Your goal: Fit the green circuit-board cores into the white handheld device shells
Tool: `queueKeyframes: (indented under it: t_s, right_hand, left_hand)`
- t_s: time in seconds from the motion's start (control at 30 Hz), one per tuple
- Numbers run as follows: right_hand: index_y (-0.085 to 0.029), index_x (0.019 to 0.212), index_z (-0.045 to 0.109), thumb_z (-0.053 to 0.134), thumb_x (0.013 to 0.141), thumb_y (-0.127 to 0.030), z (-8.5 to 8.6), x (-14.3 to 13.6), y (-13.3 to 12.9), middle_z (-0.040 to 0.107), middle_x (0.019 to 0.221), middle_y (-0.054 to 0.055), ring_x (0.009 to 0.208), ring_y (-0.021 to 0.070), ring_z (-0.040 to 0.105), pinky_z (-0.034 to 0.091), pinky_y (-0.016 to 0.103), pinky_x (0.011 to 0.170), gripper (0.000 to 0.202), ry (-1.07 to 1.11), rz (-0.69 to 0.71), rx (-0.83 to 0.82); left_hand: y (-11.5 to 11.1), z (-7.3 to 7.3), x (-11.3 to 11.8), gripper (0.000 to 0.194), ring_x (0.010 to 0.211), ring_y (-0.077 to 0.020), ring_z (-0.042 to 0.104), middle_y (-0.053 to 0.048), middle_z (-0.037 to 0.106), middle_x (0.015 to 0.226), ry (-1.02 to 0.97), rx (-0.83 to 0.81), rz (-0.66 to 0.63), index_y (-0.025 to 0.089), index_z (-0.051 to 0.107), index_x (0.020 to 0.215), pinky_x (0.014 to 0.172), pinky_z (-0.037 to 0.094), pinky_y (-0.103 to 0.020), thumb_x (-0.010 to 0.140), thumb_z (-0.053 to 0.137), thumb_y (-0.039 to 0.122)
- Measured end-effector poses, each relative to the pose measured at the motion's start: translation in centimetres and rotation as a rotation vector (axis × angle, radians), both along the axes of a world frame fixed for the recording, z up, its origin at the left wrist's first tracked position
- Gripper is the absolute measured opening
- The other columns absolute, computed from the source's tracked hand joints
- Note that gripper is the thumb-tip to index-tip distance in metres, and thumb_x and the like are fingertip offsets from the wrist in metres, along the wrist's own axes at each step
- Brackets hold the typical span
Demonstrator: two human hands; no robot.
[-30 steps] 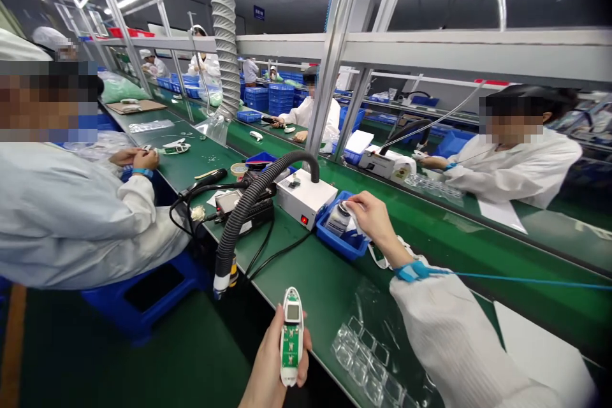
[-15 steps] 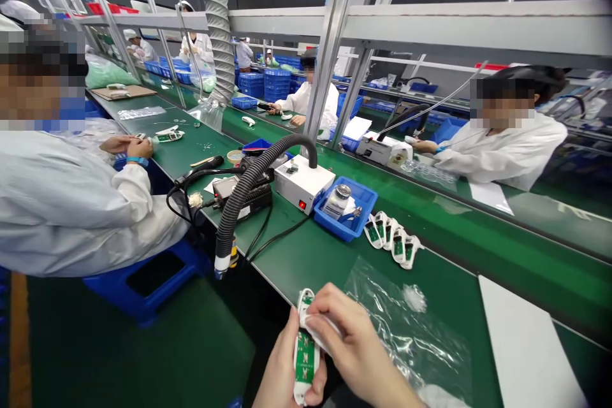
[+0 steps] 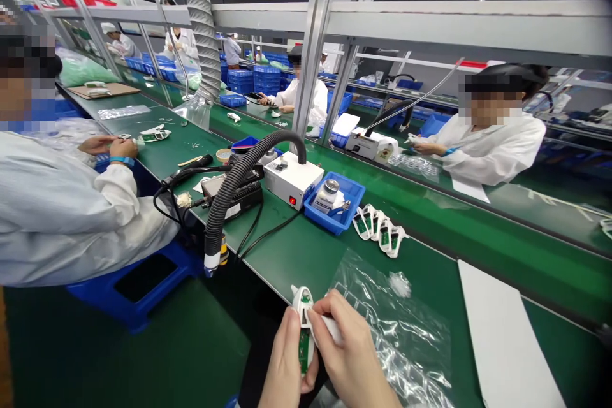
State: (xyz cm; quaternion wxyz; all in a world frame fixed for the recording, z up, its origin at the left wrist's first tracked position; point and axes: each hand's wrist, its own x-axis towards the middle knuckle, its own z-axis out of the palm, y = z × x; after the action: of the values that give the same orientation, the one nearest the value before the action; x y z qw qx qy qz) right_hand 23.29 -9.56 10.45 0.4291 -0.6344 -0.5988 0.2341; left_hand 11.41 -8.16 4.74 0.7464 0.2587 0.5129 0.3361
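Observation:
My left hand [image 3: 285, 357] wraps round a small white plastic housing [image 3: 303, 298] holding a green circuit board [image 3: 304, 349], near the bench's front edge. It is roughly upright, its rounded, windowed end pointing away from me. My right hand [image 3: 351, 345] is closed at the housing's right side, thumb and forefinger pinched by its upper part. Between those fingers shows a white plastic piece [image 3: 333, 330], mostly covered, so its shape is unclear. A clear plastic bag [image 3: 415, 338] lies on the bench beyond my right hand. Several similar white housings with green boards [image 3: 380, 229] lie overlapping in a row farther back.
A blue tray [image 3: 335, 203] holds a metal-capped bottle and pliers. Left of it stands a white box [image 3: 292, 180] with a black flexible hose [image 3: 224, 197]. White paper [image 3: 507, 331] lies at right. A co-worker [image 3: 71, 204] sits at left; others work across the green belt [image 3: 430, 217].
The whole view has shifted slightly. The housing has turned in my left hand, so less of its board shows. My right fingers stay pinched beside its upper end.

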Motion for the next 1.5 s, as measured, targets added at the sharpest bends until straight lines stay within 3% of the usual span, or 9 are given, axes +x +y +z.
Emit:
queueKeyframes:
  t_s: [0.17,0.33,0.47,0.53,0.63,0.83,1.1,1.33,1.5]
  right_hand:
    - [-0.023,0.073,0.044,0.048,0.091,-0.039,0.3,0.2,0.1,0.049,0.060,-0.006,0.043,0.0131,0.056,0.043,0.025,0.048,0.025,0.399,0.048,-0.277]
    - [-0.021,0.072,0.049,0.049,0.090,-0.024,0.9,1.9,-0.2,0.057,0.072,-0.001,0.067,0.0163,0.057,0.043,0.026,0.060,0.019,-0.096,0.134,-0.183]
    - [-0.022,0.079,0.049,0.038,0.091,-0.015,1.0,2.5,-0.5,0.057,0.078,0.003,0.061,0.0167,0.054,0.040,0.027,0.054,0.018,-0.447,0.224,-0.037]
    - [-0.022,0.077,0.049,0.037,0.092,-0.014,0.9,2.6,-0.6,0.055,0.074,0.004,0.057,0.0169,0.052,0.038,0.027,0.051,0.020,-0.499,0.186,0.035]
    - [-0.022,0.077,0.049,0.042,0.094,-0.019,1.3,2.9,-0.9,0.053,0.072,0.001,0.058,0.0152,0.052,0.040,0.026,0.054,0.019,-0.306,0.106,0.059]
    - [-0.023,0.075,0.052,0.051,0.092,-0.030,2.4,4.5,-1.6,0.056,0.071,-0.001,0.061,0.0151,0.052,0.040,0.026,0.058,0.019,-0.031,-0.058,0.021]
    - [-0.024,0.075,0.055,0.053,0.091,-0.035,2.2,4.5,-1.8,0.056,0.070,-0.001,0.061,0.0159,0.053,0.041,0.026,0.057,0.020,0.069,-0.068,-0.032]
    - [-0.023,0.081,0.054,0.042,0.096,-0.026,1.8,2.2,-1.3,0.054,0.077,0.001,0.067,0.0154,0.054,0.041,0.027,0.061,0.019,-0.023,0.088,0.018]
    - [-0.022,0.073,0.046,0.043,0.095,-0.027,0.9,1.8,-1.0,0.052,0.072,0.000,0.061,0.0150,0.052,0.039,0.027,0.058,0.022,-0.135,0.001,-0.020]
  left_hand:
    - [-0.3,0.3,0.9,0.059,0.115,-0.0267,0.055,-0.009,0.060,0.127,0.081,0.060,0.129,0.022,0.058,0.123,0.070,0.051,-0.024,0.073,0.069,0.052]
    - [-0.2,0.9,0.5,0.065,0.081,-0.0207,0.064,-0.009,0.068,0.102,0.070,0.020,0.016,0.020,0.052,0.127,0.056,0.046,-0.024,0.074,0.067,0.054]
    - [0.2,1.7,0.4,0.055,0.044,-0.0107,0.045,0.003,0.056,0.056,0.035,0.081,-0.152,0.018,0.058,0.110,0.041,0.029,-0.021,0.076,0.060,0.062]
    - [0.6,2.1,0.6,0.050,0.037,-0.0075,0.033,0.007,0.043,0.044,-0.039,0.083,-0.253,0.018,0.060,0.089,0.037,0.019,-0.019,0.079,0.052,0.066]
    - [1.0,2.5,0.8,0.058,0.030,-0.0050,0.022,0.006,0.036,0.034,-0.271,-0.037,-0.346,0.017,0.057,0.069,0.034,0.009,-0.020,0.084,0.035,0.069]
    - [1.0,4.0,0.5,0.055,0.025,-0.0025,0.022,0.004,0.038,0.033,-0.557,-0.274,-0.384,0.015,0.063,0.074,0.032,0.007,-0.019,0.084,0.043,0.064]
    - [0.9,4.4,0.6,0.052,0.027,-0.0019,0.021,0.004,0.041,0.037,-0.589,-0.261,-0.360,0.014,0.063,0.074,0.033,0.007,-0.019,0.078,0.053,0.065]
    - [0.2,3.6,1.5,0.058,0.026,-0.0038,0.023,0.004,0.038,0.031,-0.410,-0.226,-0.354,0.016,0.057,0.064,0.034,0.007,-0.021,0.079,0.044,0.071]
    - [0.1,3.0,2.0,0.057,0.031,-0.0058,0.023,0.007,0.038,0.034,-0.229,-0.091,-0.281,0.018,0.057,0.078,0.036,0.009,-0.020,0.075,0.046,0.074]
